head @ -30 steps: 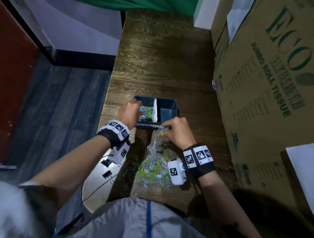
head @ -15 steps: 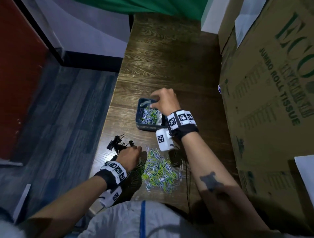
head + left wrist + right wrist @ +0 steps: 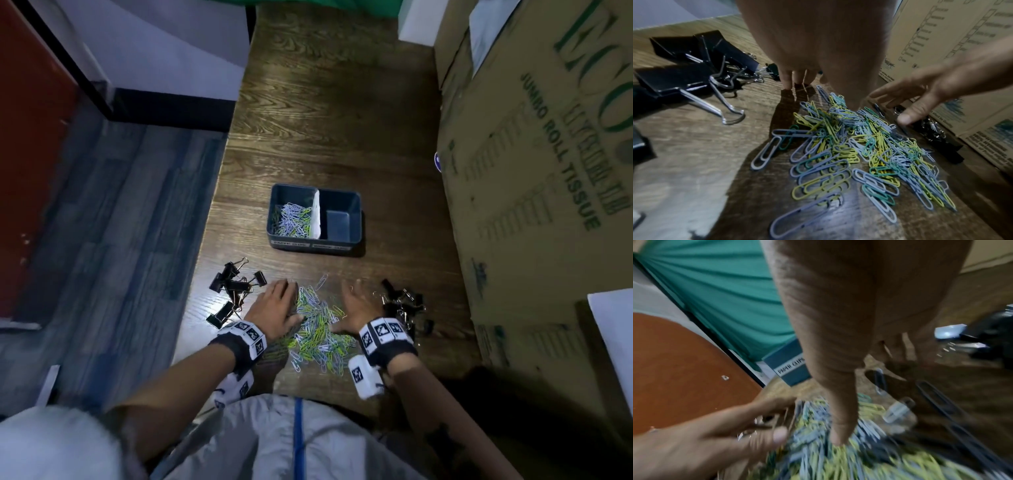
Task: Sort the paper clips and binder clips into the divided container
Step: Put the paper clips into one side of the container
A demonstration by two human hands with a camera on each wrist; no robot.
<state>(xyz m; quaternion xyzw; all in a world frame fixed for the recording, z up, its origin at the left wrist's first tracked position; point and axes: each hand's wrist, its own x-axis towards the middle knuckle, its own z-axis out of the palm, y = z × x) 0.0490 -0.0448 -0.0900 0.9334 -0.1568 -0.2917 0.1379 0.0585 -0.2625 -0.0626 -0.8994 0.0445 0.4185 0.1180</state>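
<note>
Head view: we judge the left hand [image 3: 274, 306] and right hand [image 3: 358, 305], both spread flat, flank the paper clips [image 3: 318, 329] to corral them for scooping.

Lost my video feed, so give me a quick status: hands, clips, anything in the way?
Left hand and right hand open, flanking the paper clips. Container: paper clips in left half only. Binder clips unsorted on both sides. Nothing in the way.

Looks like an office storeroom or back room: dark wood-grain surface [image 3: 329, 113] with big cardboard boxes [image 3: 534, 205] printed "JUMBO ROLL TISSUE" along its right edge, grey plank floor [image 3: 113, 240] left, green curtain [image 3: 725, 288] and red panel [image 3: 30, 137] behind.
</note>
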